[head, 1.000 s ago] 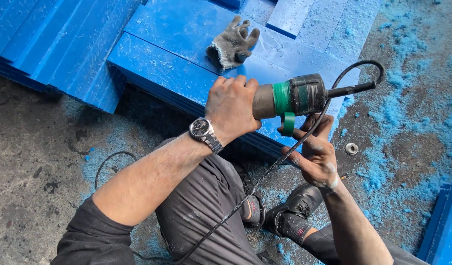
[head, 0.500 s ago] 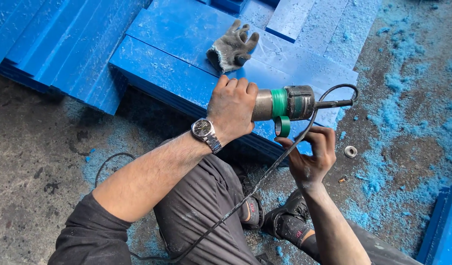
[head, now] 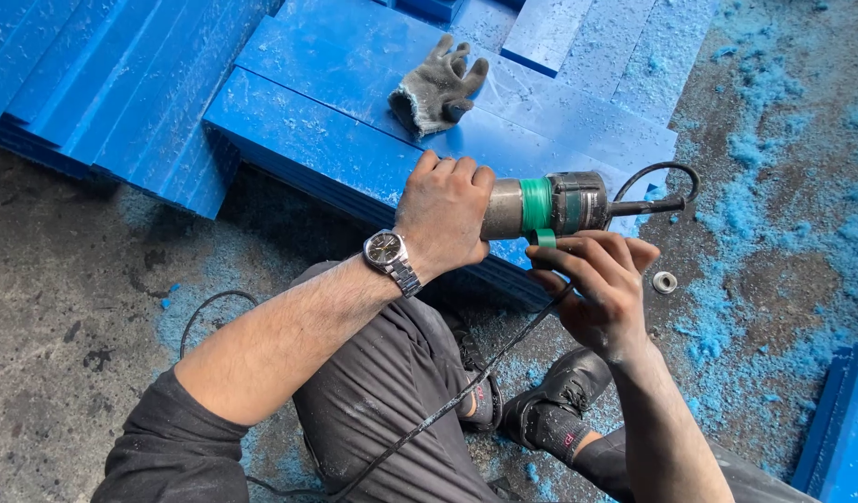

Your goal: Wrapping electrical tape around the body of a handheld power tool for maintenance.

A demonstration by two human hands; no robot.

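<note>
Here the left hand (head: 445, 216), a steel wristwatch (head: 392, 261) on its wrist, has its fingers clenched around the front of a grey cylindrical power tool banded with green tape (head: 544, 205), held level above the edge of a stack of blue plastic slabs (head: 308, 130). The right hand (head: 597, 291) sits just below the tool's rear, fingers half curled and pinching the loose end of the tape. A black cord (head: 466, 387) runs down across the dark trousers. A grey knitted glove (head: 436, 86) lies on the slabs; a small metal washer (head: 665, 281) rests on the dusty concrete floor (head: 66, 279).
</note>
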